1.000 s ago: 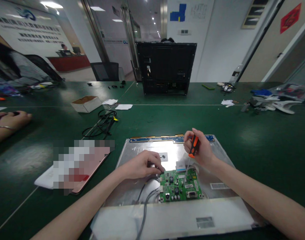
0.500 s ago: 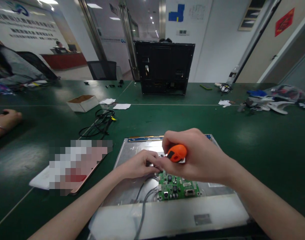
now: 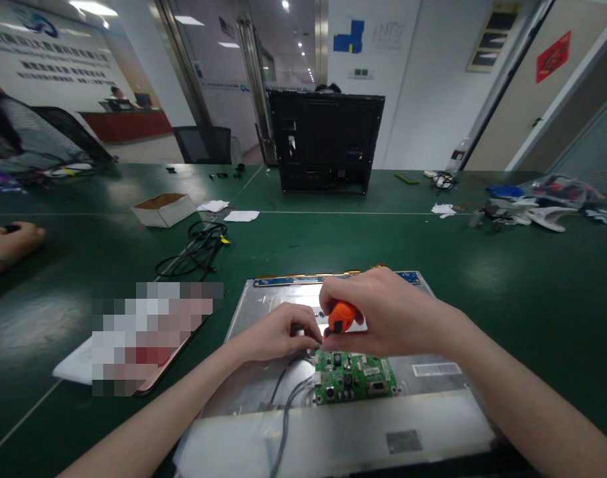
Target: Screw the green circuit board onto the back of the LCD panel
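One screwdriver (image 3: 343,317), tip out of sight

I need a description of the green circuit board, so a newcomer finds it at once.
On the green table, find the large silvery panel. The circuit board lies on it, nearer the camera than the right hand holding an orange handle. Unlike the narrow blue strip along the panel's far edge, it is bright green and crowded with small components.
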Demonstrator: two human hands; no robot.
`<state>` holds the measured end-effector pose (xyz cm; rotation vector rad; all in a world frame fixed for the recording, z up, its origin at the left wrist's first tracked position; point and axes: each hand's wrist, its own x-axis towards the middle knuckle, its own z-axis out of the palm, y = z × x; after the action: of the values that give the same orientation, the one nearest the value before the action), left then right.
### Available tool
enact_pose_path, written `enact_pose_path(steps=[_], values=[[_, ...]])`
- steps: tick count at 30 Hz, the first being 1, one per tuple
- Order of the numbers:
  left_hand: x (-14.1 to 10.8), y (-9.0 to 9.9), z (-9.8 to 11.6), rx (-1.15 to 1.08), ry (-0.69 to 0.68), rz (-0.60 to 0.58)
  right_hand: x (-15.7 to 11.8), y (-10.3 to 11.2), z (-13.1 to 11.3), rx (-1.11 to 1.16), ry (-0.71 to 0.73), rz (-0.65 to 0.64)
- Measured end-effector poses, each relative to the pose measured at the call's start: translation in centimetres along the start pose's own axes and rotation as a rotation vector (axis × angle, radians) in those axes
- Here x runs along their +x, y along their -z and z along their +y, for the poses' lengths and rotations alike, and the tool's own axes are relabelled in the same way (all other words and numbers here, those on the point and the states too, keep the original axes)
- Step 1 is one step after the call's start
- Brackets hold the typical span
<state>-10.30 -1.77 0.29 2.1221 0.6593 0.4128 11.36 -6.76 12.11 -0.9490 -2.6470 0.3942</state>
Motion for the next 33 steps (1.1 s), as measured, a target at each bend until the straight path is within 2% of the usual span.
enact_pose_path(steps=[5,13,33], values=[[-0.1,0.0,0.0,0.007,-0.003,-0.009,-0.2,0.1,0.4,-0.044,0.025,0.024],[-0.3,-0.1,-0.6,0.030,-0.009,0.010,-0.1,-0.5,-0.2,-0.152,0.025,0.029],[-0.2,-0.1,-0.6,0.046,0.015,-0.001,0.3,-1.0,0.1,-0.118,0.044,-0.028]])
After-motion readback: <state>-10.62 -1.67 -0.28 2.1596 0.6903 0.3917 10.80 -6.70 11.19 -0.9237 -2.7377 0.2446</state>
